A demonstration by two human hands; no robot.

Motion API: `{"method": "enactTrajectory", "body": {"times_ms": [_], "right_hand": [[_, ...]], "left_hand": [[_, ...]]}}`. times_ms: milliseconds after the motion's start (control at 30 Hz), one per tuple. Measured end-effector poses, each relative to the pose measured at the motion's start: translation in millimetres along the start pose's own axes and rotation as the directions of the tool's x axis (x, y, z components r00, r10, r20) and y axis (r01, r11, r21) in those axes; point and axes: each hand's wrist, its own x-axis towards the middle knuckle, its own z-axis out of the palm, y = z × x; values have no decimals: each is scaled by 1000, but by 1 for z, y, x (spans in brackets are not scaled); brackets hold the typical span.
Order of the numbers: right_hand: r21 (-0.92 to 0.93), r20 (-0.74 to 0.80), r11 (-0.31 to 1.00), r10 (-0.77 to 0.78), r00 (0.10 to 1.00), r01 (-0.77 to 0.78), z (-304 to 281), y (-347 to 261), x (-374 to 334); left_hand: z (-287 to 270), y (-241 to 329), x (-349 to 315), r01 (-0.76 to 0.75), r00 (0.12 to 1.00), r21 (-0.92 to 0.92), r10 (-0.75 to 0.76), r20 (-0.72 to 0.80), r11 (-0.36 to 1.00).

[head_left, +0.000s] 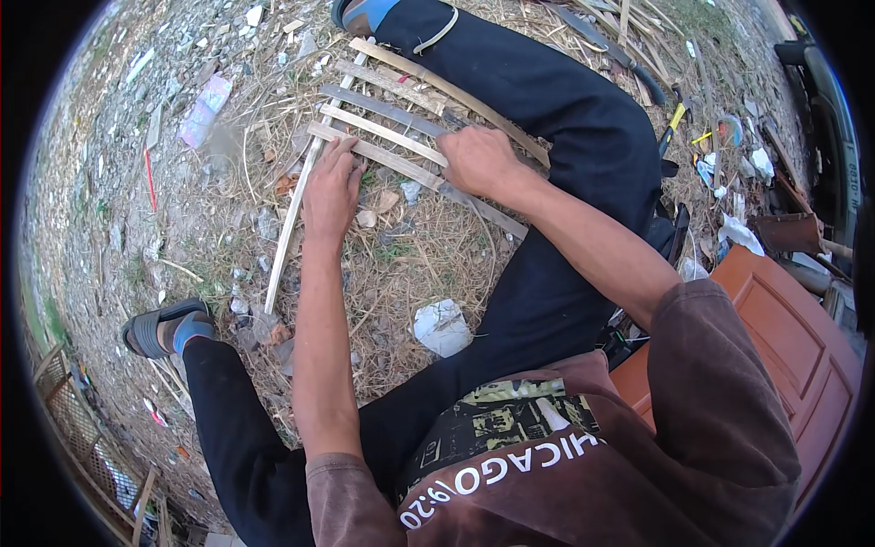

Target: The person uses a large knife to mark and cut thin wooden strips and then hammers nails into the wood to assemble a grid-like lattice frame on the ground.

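Several thin wooden slats lie side by side across one long pale strip (288,232), like rungs on the ground before me. My left hand (330,193) has its fingers closed over the nearest slat (392,163) close to where it crosses the strip. Farther right, my right hand (480,162) is a fist at the right end of a short pale slat (383,134); its fingertips are hidden underneath. A greyish slat (378,107) also runs up to this fist. Beyond it lie a rough slat (390,87) and a longer slat (456,96) along my right leg.
My bent right leg (602,118) borders the slats. A white lump (442,328) sits between my legs. At the right are a yellow-and-black handled tool (673,123) and a reddish-brown panel (784,337). Scrap wood (629,27) lies at the far right, on dry grass and gravel.
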Motion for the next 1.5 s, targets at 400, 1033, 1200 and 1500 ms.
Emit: {"method": "enactTrajectory", "body": {"times_ms": [400, 1033, 1200, 1500], "right_hand": [[-23, -87, 986, -165, 982, 163, 27, -15, -20], [-16, 32, 989, -147, 989, 147, 12, -19, -19], [37, -98, 991, -121, 988, 125, 14, -20, -23], [583, -773, 392, -1, 634, 712, -89, -85, -216]], "left_hand": [[0, 1, -1, 4, 1000, 84, -5, 10, 996], [-6, 6, 5, -11, 999, 102, 8, 34, 995], [2, 8, 5, 6, 995, 104, -16, 94, 995], [-21, 21, 9, 169, 900, 234, -247, 358, 957]]}}
